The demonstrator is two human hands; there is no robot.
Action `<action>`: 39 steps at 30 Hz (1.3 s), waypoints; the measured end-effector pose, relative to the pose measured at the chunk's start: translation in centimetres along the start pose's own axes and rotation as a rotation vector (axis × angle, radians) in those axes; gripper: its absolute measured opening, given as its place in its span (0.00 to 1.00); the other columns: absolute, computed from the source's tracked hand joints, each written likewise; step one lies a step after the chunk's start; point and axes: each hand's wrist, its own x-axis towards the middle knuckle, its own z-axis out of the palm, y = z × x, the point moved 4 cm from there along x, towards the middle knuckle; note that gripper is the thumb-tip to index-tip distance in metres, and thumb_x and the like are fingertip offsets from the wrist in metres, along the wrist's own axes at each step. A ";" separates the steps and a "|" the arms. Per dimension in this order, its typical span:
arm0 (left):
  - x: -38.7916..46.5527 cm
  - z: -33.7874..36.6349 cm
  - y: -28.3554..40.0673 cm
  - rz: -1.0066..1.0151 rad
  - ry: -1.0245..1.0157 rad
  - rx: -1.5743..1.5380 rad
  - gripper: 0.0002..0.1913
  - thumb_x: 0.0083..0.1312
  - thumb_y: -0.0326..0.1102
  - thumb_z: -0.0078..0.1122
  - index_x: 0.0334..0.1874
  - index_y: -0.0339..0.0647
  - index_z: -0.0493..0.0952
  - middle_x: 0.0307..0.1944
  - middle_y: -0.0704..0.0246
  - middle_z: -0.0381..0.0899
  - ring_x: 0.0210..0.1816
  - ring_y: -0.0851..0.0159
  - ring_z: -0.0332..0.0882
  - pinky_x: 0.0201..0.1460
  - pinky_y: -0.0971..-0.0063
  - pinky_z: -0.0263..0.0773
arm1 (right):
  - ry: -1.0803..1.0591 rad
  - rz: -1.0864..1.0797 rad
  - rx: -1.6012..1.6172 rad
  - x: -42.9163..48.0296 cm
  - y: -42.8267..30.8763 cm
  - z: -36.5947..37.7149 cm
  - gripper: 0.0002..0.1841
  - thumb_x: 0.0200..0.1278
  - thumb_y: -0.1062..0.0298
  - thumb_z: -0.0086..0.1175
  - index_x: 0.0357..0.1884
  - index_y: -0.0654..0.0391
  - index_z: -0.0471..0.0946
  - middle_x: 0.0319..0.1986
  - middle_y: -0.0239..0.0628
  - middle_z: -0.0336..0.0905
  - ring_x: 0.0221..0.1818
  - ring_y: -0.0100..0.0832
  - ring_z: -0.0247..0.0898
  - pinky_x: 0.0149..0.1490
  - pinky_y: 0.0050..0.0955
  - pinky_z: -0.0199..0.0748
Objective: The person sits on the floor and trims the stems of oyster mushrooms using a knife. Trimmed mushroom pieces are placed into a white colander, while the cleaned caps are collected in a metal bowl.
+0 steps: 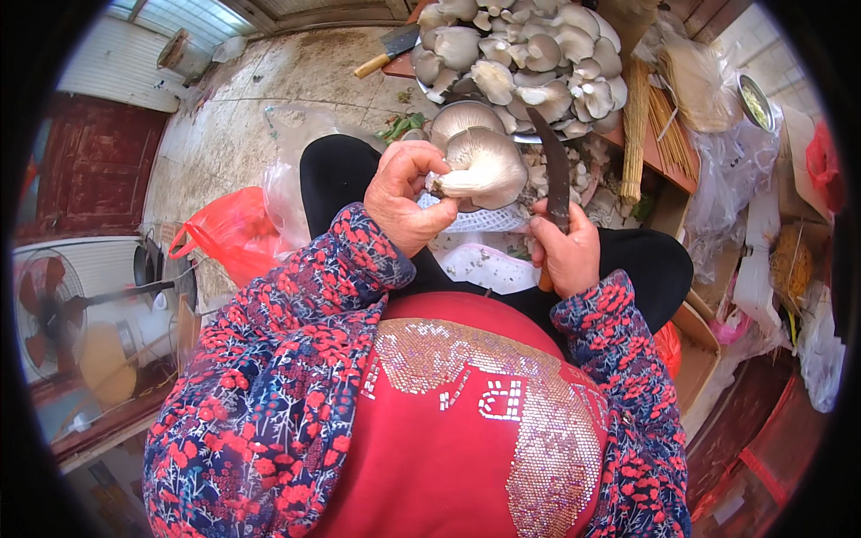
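Note:
My left hand [409, 191] pinches an oyster mushroom cluster [490, 165] by its stem base, with the pale gills turned up toward me. A knife [555, 161] with a dark, curved blade is in my right hand [567, 245]; its blade points away from me, just right of the caps, and apart from them. Below the mushroom, a white plastic basket [494, 220] shows between my knees, partly hidden by it. Beyond my hands, a large heap of grey oyster mushrooms [531, 54] fills a metal tray [528, 139]. Stem trimmings [538, 178] lie in front of that heap.
A cleaver [390, 50] lies at the far left of the heap. Right of it are a straw bundle [633, 134], thin sticks [669, 134] and a metal bowl [756, 102]. A red plastic bag [232, 232] sits beside my left knee, and an electric fan [50, 313] stands further left.

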 end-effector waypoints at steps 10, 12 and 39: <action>1.4 -1.1 -1.9 -0.318 0.159 -0.245 0.20 0.57 0.17 0.63 0.49 0.39 0.68 0.43 0.67 0.79 0.44 0.72 0.79 0.48 0.78 0.76 | -0.137 -0.264 -0.314 -2.9 -1.0 2.1 0.08 0.62 0.73 0.61 0.42 0.61 0.78 0.28 0.27 0.80 0.30 0.15 0.72 0.36 0.19 0.71; 1.7 -0.6 -1.4 -0.298 0.194 -0.283 0.19 0.55 0.19 0.65 0.47 0.39 0.69 0.40 0.67 0.79 0.41 0.73 0.80 0.46 0.78 0.78 | -0.136 -0.251 -0.342 -2.9 -1.2 2.2 0.08 0.62 0.73 0.61 0.42 0.61 0.78 0.28 0.28 0.80 0.29 0.16 0.72 0.36 0.20 0.71; 1.3 0.3 -2.1 -0.453 0.259 -0.426 0.19 0.51 0.13 0.64 0.41 0.38 0.69 0.38 0.63 0.80 0.39 0.64 0.83 0.45 0.70 0.81 | -0.045 -0.452 -0.703 -2.8 -1.4 3.3 0.07 0.62 0.69 0.58 0.39 0.56 0.73 0.27 0.47 0.78 0.31 0.51 0.78 0.36 0.44 0.73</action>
